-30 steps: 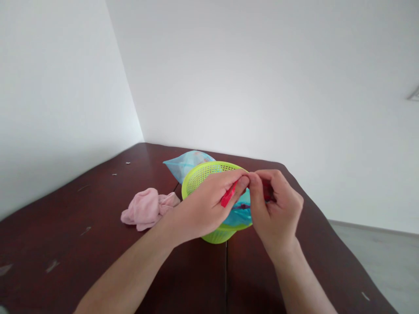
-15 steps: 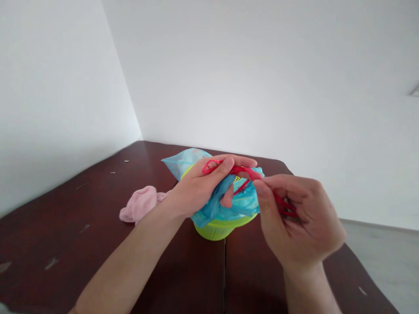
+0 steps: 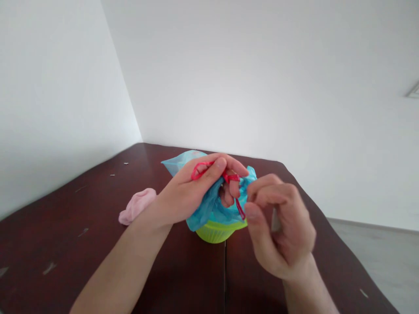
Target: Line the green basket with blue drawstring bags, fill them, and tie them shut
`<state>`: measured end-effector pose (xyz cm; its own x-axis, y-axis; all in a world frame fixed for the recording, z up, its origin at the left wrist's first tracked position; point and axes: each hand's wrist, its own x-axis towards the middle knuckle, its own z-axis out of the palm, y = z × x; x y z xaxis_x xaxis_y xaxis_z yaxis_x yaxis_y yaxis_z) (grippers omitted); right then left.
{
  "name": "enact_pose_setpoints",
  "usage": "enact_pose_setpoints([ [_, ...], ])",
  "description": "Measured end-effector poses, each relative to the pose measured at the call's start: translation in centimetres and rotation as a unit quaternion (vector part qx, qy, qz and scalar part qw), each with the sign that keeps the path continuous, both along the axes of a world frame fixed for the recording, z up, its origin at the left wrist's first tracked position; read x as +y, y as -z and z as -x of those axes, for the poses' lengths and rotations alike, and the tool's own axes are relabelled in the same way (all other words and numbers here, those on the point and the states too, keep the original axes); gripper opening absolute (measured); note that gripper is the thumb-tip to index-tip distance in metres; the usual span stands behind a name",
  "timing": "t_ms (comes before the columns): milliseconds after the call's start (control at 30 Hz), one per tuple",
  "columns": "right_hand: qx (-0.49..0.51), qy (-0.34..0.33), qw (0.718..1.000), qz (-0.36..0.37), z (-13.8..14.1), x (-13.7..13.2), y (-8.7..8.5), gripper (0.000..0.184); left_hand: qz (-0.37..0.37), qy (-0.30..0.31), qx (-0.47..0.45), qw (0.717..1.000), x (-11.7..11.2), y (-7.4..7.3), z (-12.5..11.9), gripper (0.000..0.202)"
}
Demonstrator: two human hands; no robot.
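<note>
Currently bunched over a green plastic basket [image 3: 218,232]: blue plastic bag [image 3: 204,213], red cord [image 3: 240,208] pinched in left grip [image 3: 193,192]; right grip [image 3: 281,226] half-open, empty.

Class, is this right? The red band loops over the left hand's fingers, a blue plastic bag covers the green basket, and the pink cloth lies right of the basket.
No: the head view shows the pink cloth lying left of the green basket, not right. The rest stands.
</note>
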<state>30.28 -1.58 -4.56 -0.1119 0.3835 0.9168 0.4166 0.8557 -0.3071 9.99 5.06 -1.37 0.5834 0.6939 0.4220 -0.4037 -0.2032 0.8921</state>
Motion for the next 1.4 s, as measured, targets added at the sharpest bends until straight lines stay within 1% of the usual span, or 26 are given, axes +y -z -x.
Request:
enact_pose_setpoints([
  [67,0.064,0.023,0.997,-0.026,0.1,-0.2,0.1,0.004,-0.093,-0.021,0.063,0.993,-0.9,-0.3,0.3,0.041],
  [100,0.086,0.025,0.996,-0.013,0.1,-0.4,0.1,0.007,-0.137,-0.036,0.089,0.986,-1.4,-0.4,0.5,0.04],
  [133,0.103,0.018,0.994,0.023,0.2,-0.5,0.1,0.013,-0.179,-0.055,0.106,0.977,-1.8,-0.4,0.6,0.038],
  [200,0.115,-0.029,0.984,0.137,0.3,-0.8,0.1,0.019,-0.266,-0.103,0.119,0.951,-2.4,-0.5,0.8,0.035],
  [267,0.11,-0.081,0.956,0.26,0.3,-1.1,0.1,0.019,-0.349,-0.157,0.11,0.917,-2.4,-0.4,0.9,0.03],
  [300,0.106,-0.103,0.94,0.308,0.4,-1.2,0.0,0.019,-0.382,-0.184,0.103,0.9,-2.2,-0.3,0.9,0.029],
  [367,0.111,-0.139,0.914,0.364,0.5,-1.2,-0.2,0.023,-0.424,-0.234,0.082,0.871,-1.7,-0.1,0.7,0.027],
  [400,0.119,-0.146,0.907,0.376,0.5,-1.2,-0.4,0.026,-0.44,-0.249,0.071,0.86,-1.5,0.0,0.6,0.027],
  [467,0.139,-0.146,0.903,0.379,0.6,-1.0,-0.6,0.032,-0.476,-0.254,0.044,0.841,-1.0,0.2,0.3,0.028],
  [533,0.154,-0.136,0.909,0.362,0.5,-0.7,-0.5,0.036,-0.509,-0.231,0.017,0.829,-0.8,0.3,0.0,0.031],
  [567,0.156,-0.133,0.912,0.355,0.4,-0.6,-0.3,0.037,-0.516,-0.213,0.008,0.83,-0.8,0.3,-0.1,0.033],
  [600,0.155,-0.132,0.913,0.353,0.3,-0.4,-0.1,0.036,-0.512,-0.192,0.001,0.837,-0.8,0.3,-0.1,0.034],
  [633,0.151,-0.135,0.913,0.354,0.1,-0.3,0.1,0.036,-0.494,-0.171,0.001,0.852,-1.0,0.4,-0.1,0.034],
  [733,0.132,-0.156,0.917,0.342,-0.4,0.1,0.6,0.039,-0.384,-0.126,0.029,0.914,-1.5,0.8,0.3,0.035],
  [767,0.13,-0.163,0.922,0.327,-0.5,0.2,0.6,0.038,-0.348,-0.118,0.037,0.929,-1.7,1.0,0.5,0.036],
  [833,0.135,-0.169,0.931,0.295,-0.6,0.4,0.3,0.029,-0.297,-0.106,0.046,0.948,-2.0,1.4,0.8,0.039],
  [900,0.149,-0.166,0.935,0.276,-0.6,0.4,-0.2,0.023,-0.274,-0.092,0.039,0.957,-2.2,1.6,1.0,0.042],
  [1033,0.177,-0.155,0.939,0.248,-0.3,0.3,-0.9,0.024,-0.244,-0.088,0.02,0.965,-2.5,1.2,0.5,0.045],
  [1167,0.196,-0.16,0.937,0.242,-0.3,0.3,-0.8,0.027,-0.191,-0.088,-0.009,0.978,-2.6,0.5,-0.1,0.049],
  [1267,0.2,-0.133,0.947,0.213,-0.6,0.4,-0.6,0.027,-0.151,-0.072,-0.033,0.985,-2.5,0.4,-0.2,0.049],
  [1333,0.185,-0.11,0.955,0.204,-0.8,0.4,-0.6,0.03,-0.147,-0.067,-0.04,0.986,-2.6,0.3,-0.3,0.048],
  [1400,0.17,-0.101,0.958,0.207,-0.9,0.3,-0.7,0.033,-0.151,-0.064,-0.025,0.986,-2.7,0.3,-0.3,0.046],
])
